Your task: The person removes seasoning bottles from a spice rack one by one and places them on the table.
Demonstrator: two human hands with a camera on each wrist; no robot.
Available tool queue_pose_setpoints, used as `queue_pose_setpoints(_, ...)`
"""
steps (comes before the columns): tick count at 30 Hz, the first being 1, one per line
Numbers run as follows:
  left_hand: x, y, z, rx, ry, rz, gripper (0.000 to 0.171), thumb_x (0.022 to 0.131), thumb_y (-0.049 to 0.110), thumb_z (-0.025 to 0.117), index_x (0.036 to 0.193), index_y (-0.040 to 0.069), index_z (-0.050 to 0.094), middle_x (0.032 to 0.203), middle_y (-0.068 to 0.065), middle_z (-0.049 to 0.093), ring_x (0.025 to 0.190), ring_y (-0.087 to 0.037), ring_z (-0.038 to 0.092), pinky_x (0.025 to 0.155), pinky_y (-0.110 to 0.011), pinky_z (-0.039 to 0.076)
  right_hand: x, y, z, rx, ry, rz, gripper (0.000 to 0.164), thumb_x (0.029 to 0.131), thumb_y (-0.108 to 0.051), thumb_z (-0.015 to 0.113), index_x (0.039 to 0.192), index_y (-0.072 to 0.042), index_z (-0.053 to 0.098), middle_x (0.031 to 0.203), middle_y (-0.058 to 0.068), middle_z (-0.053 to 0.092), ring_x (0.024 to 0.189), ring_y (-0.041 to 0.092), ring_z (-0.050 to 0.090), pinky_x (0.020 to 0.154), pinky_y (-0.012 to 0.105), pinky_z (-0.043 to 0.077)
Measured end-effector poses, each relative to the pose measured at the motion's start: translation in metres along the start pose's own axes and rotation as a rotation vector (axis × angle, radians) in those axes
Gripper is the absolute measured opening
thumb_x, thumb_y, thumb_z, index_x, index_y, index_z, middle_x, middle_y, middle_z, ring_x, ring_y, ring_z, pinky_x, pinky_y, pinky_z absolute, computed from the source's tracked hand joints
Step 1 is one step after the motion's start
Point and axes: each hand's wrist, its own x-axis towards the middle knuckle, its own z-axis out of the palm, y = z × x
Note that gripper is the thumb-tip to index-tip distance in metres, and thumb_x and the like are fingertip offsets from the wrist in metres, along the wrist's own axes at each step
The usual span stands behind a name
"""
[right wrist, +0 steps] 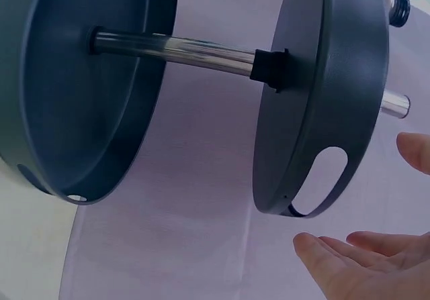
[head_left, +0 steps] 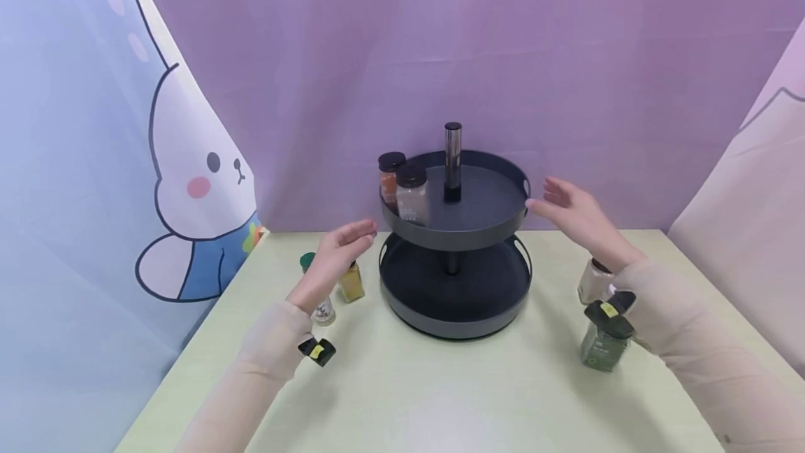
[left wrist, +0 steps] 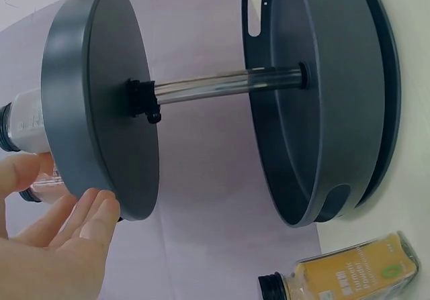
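Observation:
A dark grey two-tier round tray stand (head_left: 455,240) with a shiny centre post stands on the table. Two black-capped spice jars, one orange (head_left: 388,187) and one pale (head_left: 412,203), sit at the left of its upper tier. My left hand (head_left: 336,257), fingers extended, is at the upper tier's left rim; whether the fingertips touch it I cannot tell. On the opposite side, my right hand (head_left: 575,219) holds nothing, its fingers relaxed. The right wrist view shows a gap between those fingers (right wrist: 316,250) and the upper tier's slotted rim (right wrist: 322,179).
Left of the stand are a yellow spice jar (head_left: 352,284) and a green-capped jar (head_left: 324,313), partly behind the left hand. Under the right forearm stand a green-filled jar (head_left: 602,349) and a pale jar (head_left: 592,282). A purple curtain (head_left: 302,89) hangs behind the table (head_left: 440,397).

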Motion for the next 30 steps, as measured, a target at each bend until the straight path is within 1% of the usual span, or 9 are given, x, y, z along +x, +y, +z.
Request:
queue_pose_setpoints(4, -0.005, -0.003, 0.000, 0.003, -0.024, 0.004, 0.045, 0.095, 0.024, 0.049, 0.136, 0.008, 0.042, 0.137, -0.009, 0.048, 0.127, -0.023, 0.043, 0.108, -0.042, 0.033, 0.012, -0.006, 0.006, 0.025, -0.023, 0.019, 0.086, 0.088, -0.047, 0.053, 0.147, -0.005, 0.007, 0.150, 0.021, 0.018, 0.138, 0.036, 0.020, 0.110, 0.053, 0.023)
queue_pose_setpoints(8, -0.008, -0.006, 0.001, -0.001, -0.030, -0.003, 0.044, 0.095, 0.022, 0.048, 0.136, 0.008, 0.042, 0.137, -0.009, 0.048, 0.127, -0.023, 0.043, 0.108, -0.041, 0.033, 0.022, -0.009, 0.011, 0.012, -0.033, 0.045, 0.085, 0.089, -0.044, 0.053, 0.147, -0.004, 0.006, 0.151, 0.020, 0.015, 0.139, 0.035, 0.018, 0.111, 0.051, 0.022)
queue_pose_setpoints(13, -0.010, -0.008, 0.000, 0.000, -0.027, -0.015, 0.043, 0.095, 0.023, 0.048, 0.135, 0.008, 0.043, 0.137, -0.008, 0.048, 0.127, -0.021, 0.043, 0.108, -0.040, 0.032, 0.031, -0.008, 0.014, -0.012, -0.059, 0.073, 0.079, 0.092, -0.035, 0.051, 0.146, -0.001, 0.005, 0.151, 0.021, 0.014, 0.138, 0.035, 0.017, 0.112, 0.050, 0.020)
queue_pose_setpoints(18, -0.011, -0.008, 0.000, 0.005, -0.031, -0.015, 0.044, 0.095, 0.023, 0.048, 0.136, 0.007, 0.043, 0.137, -0.008, 0.048, 0.128, -0.022, 0.043, 0.108, -0.041, 0.032, 0.032, -0.006, 0.015, 0.012, -0.064, 0.075, 0.072, 0.093, -0.026, 0.049, 0.146, 0.000, 0.007, 0.151, 0.020, 0.016, 0.138, 0.035, 0.018, 0.112, 0.048, 0.021)
queue_pose_setpoints(21, -0.011, -0.007, 0.000, 0.005, -0.031, -0.023, 0.044, 0.095, 0.024, 0.048, 0.136, 0.008, 0.043, 0.137, -0.008, 0.048, 0.128, -0.022, 0.043, 0.108, -0.042, 0.032, 0.032, -0.005, 0.016, 0.023, -0.067, 0.075, 0.071, 0.094, -0.024, 0.048, 0.146, 0.000, 0.007, 0.151, 0.020, 0.016, 0.138, 0.035, 0.018, 0.112, 0.048, 0.022)
queue_pose_setpoints(24, -0.010, -0.006, 0.000, 0.010, -0.036, -0.027, 0.044, 0.095, 0.026, 0.048, 0.136, 0.011, 0.043, 0.137, -0.006, 0.048, 0.128, -0.021, 0.042, 0.107, -0.044, 0.033, 0.031, -0.005, 0.016, 0.022, -0.071, 0.074, 0.070, 0.094, -0.023, 0.047, 0.146, 0.000, 0.007, 0.151, 0.019, 0.016, 0.138, 0.034, 0.017, 0.112, 0.048, 0.022)
queue_pose_setpoints(28, -0.005, -0.001, -0.003, 0.021, -0.031, -0.004, 0.043, 0.095, 0.029, 0.048, 0.135, 0.015, 0.044, 0.136, -0.004, 0.049, 0.128, -0.020, 0.042, 0.107, -0.042, 0.033, 0.032, -0.006, 0.016, 0.028, -0.071, 0.073, 0.069, 0.094, -0.022, 0.047, 0.146, -0.001, 0.007, 0.150, 0.019, 0.017, 0.138, 0.034, 0.018, 0.111, 0.047, 0.022)
queue_pose_setpoints(30, -0.001, 0.002, -0.005, 0.018, -0.018, 0.018, 0.043, 0.095, 0.028, 0.049, 0.135, 0.013, 0.044, 0.135, -0.004, 0.050, 0.127, -0.019, 0.044, 0.108, -0.040, 0.033, 0.032, -0.006, 0.017, 0.034, -0.072, 0.077, 0.069, 0.094, -0.022, 0.047, 0.146, -0.001, 0.007, 0.151, 0.019, 0.017, 0.138, 0.034, 0.018, 0.111, 0.047, 0.023)
